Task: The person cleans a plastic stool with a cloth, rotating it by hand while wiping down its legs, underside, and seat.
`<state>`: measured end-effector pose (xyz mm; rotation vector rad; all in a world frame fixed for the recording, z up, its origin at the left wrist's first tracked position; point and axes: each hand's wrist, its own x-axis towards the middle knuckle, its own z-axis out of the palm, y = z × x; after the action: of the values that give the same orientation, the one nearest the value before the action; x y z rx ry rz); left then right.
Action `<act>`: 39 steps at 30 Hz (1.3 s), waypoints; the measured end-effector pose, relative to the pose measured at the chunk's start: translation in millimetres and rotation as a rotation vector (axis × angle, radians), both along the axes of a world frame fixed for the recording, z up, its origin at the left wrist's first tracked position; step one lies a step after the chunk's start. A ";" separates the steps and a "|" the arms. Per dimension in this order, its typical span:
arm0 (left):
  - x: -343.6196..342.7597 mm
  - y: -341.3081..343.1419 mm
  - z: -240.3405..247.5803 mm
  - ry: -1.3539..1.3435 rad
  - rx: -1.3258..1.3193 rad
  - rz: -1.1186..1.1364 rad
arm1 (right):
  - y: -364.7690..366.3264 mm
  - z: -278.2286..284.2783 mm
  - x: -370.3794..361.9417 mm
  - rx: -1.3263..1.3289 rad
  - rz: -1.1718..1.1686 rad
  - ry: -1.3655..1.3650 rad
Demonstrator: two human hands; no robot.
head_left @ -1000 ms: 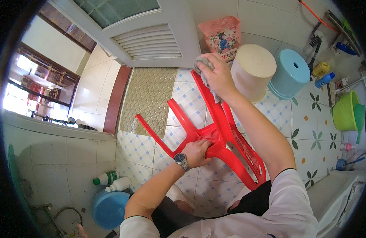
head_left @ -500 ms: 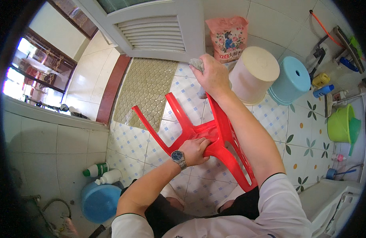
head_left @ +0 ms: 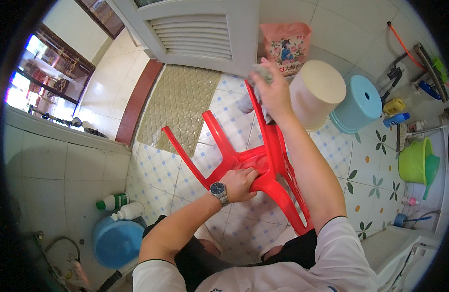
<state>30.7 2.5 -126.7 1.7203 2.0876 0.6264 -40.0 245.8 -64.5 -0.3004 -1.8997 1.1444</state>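
On the near left, a blue basin [head_left: 118, 246] stands by the tiled wall; a green-and-white bottle [head_left: 112, 201] and a white bottle [head_left: 129, 211] lie just beyond it; further to the far side, a beige mat [head_left: 178, 109] is spread on the floor before the door [head_left: 200, 39]; in the middle, the left hand [head_left: 240, 185], with a wristwatch [head_left: 218, 189] on its wrist, has its fingers curled over the frame of the red chair [head_left: 269, 165], gripping it; this chair is tipped over in front of the person, between the two arms, with its legs pointing to the far side; at the far end of its right long leg, the right hand [head_left: 274, 92] is pinching a grey cloth [head_left: 260, 75], which is pressed against this leg; to the right of this hand are an upturned cream bucket [head_left: 317, 90] and a light-blue tub [head_left: 357, 104]; at the far right stands a lime-green bucket [head_left: 412, 163].
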 end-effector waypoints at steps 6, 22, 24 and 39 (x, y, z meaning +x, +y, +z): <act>0.7 -0.2 -1.0 0.008 0.014 0.019 | -10.6 7.7 -2.4 0.352 -0.092 -0.148; 0.4 3.0 2.9 0.010 0.008 0.028 | -7.7 8.8 -2.9 0.187 -0.091 -0.132; 1.0 4.1 0.9 0.002 -0.006 0.019 | 2.0 6.2 -6.1 -0.017 -0.154 -0.109; 2.0 0.1 0.2 0.021 0.034 0.018 | -10.7 -5.2 144.4 0.662 0.221 -0.597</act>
<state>32.8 2.6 -126.4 1.7352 2.1210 0.6555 104.4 235.1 -69.7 -0.0568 -2.7704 0.5152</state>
